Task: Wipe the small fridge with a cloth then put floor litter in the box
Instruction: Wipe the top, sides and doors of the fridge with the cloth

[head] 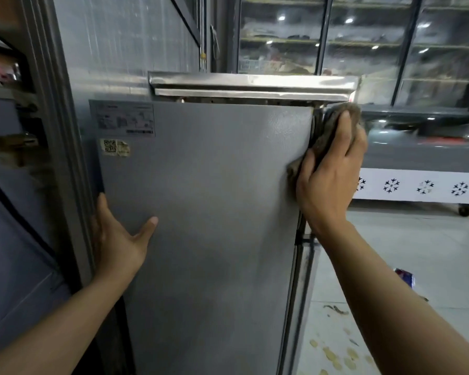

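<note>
The small grey fridge (206, 212) fills the middle of the view, with a shiny metal top (249, 83) and stickers at its upper left. My right hand (333, 169) presses a grey-brown cloth (328, 128) against the fridge's upper right edge, fingers wrapped over the cloth round the corner. My left hand (119, 239) lies flat and open on the fridge's left side, thumb spread. On the floor at the lower right lies litter: a blue and red wrapper (404, 277), dark scraps (335, 309) and pale flakes (333, 355).
A tall grey cabinet (52, 131) stands tight against the fridge on the left. Behind are glass-door display coolers (363, 36) and a chest freezer (417, 185) with snowflake marks on wheels. Tiled floor (417, 239) lies to the right.
</note>
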Tool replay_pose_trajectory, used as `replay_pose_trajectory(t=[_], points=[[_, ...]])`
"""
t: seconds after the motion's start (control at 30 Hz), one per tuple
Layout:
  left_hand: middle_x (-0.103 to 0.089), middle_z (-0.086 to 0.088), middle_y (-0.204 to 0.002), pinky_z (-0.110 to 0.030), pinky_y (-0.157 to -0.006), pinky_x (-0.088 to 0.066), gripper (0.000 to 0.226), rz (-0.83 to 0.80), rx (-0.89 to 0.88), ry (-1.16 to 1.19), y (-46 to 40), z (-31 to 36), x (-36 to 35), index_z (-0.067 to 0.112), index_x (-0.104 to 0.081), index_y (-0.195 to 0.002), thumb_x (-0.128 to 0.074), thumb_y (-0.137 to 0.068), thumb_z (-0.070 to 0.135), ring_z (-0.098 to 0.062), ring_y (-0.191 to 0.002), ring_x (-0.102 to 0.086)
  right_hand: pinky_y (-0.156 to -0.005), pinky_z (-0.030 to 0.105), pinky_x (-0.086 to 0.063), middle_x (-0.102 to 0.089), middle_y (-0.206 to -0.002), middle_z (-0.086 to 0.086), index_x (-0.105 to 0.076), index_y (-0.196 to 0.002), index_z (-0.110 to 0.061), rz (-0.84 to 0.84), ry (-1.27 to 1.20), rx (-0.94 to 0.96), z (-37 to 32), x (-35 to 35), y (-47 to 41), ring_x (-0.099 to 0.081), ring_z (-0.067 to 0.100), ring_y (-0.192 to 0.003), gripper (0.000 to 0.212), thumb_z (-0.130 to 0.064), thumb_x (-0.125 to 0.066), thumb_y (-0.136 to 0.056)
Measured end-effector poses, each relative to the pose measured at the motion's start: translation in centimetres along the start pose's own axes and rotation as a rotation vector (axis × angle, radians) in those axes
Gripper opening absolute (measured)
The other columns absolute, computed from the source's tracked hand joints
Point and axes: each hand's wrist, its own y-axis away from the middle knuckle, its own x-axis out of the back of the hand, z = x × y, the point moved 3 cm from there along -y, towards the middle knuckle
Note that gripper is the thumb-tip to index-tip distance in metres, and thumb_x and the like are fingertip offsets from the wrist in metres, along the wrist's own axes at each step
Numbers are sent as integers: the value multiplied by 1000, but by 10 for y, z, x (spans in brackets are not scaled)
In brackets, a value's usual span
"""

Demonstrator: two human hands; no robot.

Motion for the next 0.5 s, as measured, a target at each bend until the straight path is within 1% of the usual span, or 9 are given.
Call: replay_pose_trajectory(t=[0.1, 0.17, 0.23, 0.3, 0.37, 0.43, 0.5], points=[[-27, -15, -150, -36, -108, -28, 95, 31, 8, 8, 6, -6, -5, 14, -12, -149, -72, -78, 31, -31, -136, -32, -99, 40, -38, -40, -134, 24, -29, -144, -2, 36, -35, -51, 12, -4, 23, -39, 37, -123, 65, -4, -48, -82], [-27, -13, -150, -36, -108, -28, 94, 49, 9, 5, 6, -8, -7, 16, -12, -149, -72, -78, 34, -30, -135, -32, -97, 38, -36, -42, -129, 26, -31, -143, 1, 39, -42, -59, 27, -7, 60, -41, 38, -118, 64, -2, -49, -81], [-28, -12, -149, -36, -109, -29, 94, 61, 6, 8, 5, -11, -9, 17, -14, -148, -72, -77, 35, -28, -135, -32, -99, 39, -37, -39, -133, 28, -28, -143, -1, 12, -46, -76, 44, -9, 99, -39, 39, -121, 64, -3, -49, -82], [-28, -11, -148, -32, -108, -27, 92, 70, 3, 23, 5, -12, -9, 18, -14, -148, -71, -78, 35, -26, -135, -32, -102, 41, -37, -34, -137, 30, -24, -142, -6, -26, -23, -58, 57, -10, 133, -33, 39, -126, 61, -6, -46, -84], [-29, -12, -147, -29, -108, -25, 91, 76, -3, 24, 7, -13, -10, 16, -14, -148, -71, -79, 33, -25, -135, -31, -106, 45, -35, -24, -142, 32, -23, -141, -7, -53, 27, -22, 66, -11, 155, -26, 41, -132, 58, -7, -45, -86], [-29, -13, -148, -30, -110, -26, 92, 68, 4, 0, 12, -15, -10, 15, -14, -148, -72, -78, 32, -25, -135, -31, -108, 49, -28, -14, -145, 29, -26, -139, -5, -97, 113, 54, 67, -12, 168, -20, 47, -133, 61, 3, -51, -83], [-28, -12, -150, -34, -113, -27, 95, 38, 14, -20, 19, -22, -9, 14, -13, -149, -73, -77, 30, -26, -137, -31, -111, 52, -20, -11, -147, 25, -31, -138, -5, -140, 183, 193, 62, -13, 169, -18, 51, -133, 68, 10, -55, -76]])
